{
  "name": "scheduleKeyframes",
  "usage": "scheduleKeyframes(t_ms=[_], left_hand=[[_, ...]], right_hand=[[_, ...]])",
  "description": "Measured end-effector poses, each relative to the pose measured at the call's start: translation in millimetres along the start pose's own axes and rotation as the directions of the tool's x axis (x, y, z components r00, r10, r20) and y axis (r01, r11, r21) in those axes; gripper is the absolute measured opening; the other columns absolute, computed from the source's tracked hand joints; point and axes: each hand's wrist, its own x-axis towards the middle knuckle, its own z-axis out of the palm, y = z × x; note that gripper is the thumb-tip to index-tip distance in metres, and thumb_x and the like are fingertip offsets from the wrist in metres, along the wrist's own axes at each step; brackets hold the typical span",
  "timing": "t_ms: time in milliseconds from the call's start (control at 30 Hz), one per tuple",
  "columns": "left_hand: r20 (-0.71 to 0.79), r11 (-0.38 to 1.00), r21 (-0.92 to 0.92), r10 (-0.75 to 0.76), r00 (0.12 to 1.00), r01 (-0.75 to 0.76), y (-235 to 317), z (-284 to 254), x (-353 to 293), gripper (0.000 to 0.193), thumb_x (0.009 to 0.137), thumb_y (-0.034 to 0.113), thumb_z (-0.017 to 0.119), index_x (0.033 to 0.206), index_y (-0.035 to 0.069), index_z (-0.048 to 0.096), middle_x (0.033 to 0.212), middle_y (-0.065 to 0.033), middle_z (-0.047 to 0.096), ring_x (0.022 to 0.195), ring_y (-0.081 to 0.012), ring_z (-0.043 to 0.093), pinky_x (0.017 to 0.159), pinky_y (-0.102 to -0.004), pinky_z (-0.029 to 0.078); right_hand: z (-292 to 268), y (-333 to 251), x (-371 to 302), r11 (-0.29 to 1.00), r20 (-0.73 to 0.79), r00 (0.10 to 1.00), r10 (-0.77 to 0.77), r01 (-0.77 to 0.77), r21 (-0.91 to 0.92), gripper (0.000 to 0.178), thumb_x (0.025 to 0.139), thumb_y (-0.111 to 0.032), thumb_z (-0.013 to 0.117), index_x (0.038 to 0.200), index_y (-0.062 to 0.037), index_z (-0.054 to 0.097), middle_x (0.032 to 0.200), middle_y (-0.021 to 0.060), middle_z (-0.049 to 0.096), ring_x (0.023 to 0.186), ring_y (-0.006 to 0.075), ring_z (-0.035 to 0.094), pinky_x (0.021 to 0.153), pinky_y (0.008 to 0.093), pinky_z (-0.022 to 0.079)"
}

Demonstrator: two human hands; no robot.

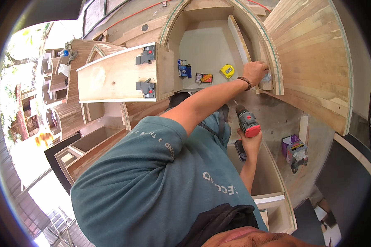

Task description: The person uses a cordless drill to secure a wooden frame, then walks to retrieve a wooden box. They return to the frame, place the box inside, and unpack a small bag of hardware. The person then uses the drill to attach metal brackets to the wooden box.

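Note:
My left hand [255,71], with a dark beaded bracelet at the wrist, reaches across to the right side of an open wooden cabinet box [208,39]. Its fingers are bent together over a small clear plastic bag [267,77] on the cabinet's side ledge. What they pinch, if anything, is hidden. Lower down, my right hand [251,143] grips a grey and red cordless drill [248,120], its thin bit pointing away toward the cabinet. Inside the box lie a yellow tape measure [227,71], a small red and yellow packet [204,78] and a blue box [184,68].
A wooden drawer or door panel with two grey hinges [146,88] stands at the left. Slatted wood panelling [309,53] rises on the right. A purple box [290,145] sits on the floor beside another open cabinet [268,175]. More cabinets [101,133] stand at the left.

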Motion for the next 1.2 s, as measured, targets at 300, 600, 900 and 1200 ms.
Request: scheduleKeyframes(t_ms=[300, 600, 900, 1200], left_hand=[[0.291, 0.121, -0.908, -0.509, 0.810, 0.402, -7, -113, -44, 0.028, 0.102, 0.021, 0.063, 0.115, -0.004, 0.061, 0.102, -0.0163, 0.071, 0.092, -0.0207, 0.073, 0.082, -0.0332, 0.062], [0.370, -0.266, -0.925, -0.472, 0.800, 0.271, -18, -236, -151, 0.027, 0.103, 0.014, 0.060, 0.127, 0.001, 0.056, 0.119, -0.0104, 0.066, 0.110, -0.0199, 0.066, 0.100, -0.0318, 0.056], [0.295, -0.294, -0.942, -0.497, 0.816, 0.161, -17, -290, -188, 0.025, 0.105, 0.022, 0.058, 0.121, 0.004, 0.060, 0.122, -0.0113, 0.066, 0.107, -0.0173, 0.067, 0.095, -0.0305, 0.057], [0.325, -0.357, -0.921, -0.488, 0.810, 0.154, -39, -334, -211, 0.024, 0.104, 0.027, 0.060, 0.116, 0.006, 0.062, 0.117, -0.0100, 0.069, 0.104, -0.0148, 0.068, 0.091, -0.0277, 0.058]], right_hand=[[-11, -24, 10, 0.998, -0.038, 0.997, -0.066, 0.066, -0.006, 0.044, 0.071, -0.010, 0.081, 0.110, -0.0025, 0.064, 0.094, 0.0127, 0.072, 0.086, 0.0274, 0.069, 0.083, 0.0349, 0.052], [-21, -106, 4, 0.908, 0.142, 0.898, -0.417, 0.405, 0.108, 0.051, 0.078, -0.007, 0.083, 0.123, 0.0025, 0.061, 0.099, 0.0094, 0.070, 0.092, 0.0197, 0.066, 0.088, 0.0329, 0.051], [14, -200, -19, 0.715, 0.294, 0.656, -0.695, 0.674, 0.187, 0.061, 0.075, -0.006, 0.081, 0.131, 0.0038, 0.059, 0.116, 0.0154, 0.071, 0.103, 0.0196, 0.069, 0.093, 0.0328, 0.052], [66, -227, -51, 0.765, 0.271, 0.726, -0.632, 0.640, 0.072, 0.064, 0.073, -0.006, 0.081, 0.132, 0.0032, 0.058, 0.117, 0.0156, 0.072, 0.104, 0.0215, 0.070, 0.093, 0.0326, 0.053]])
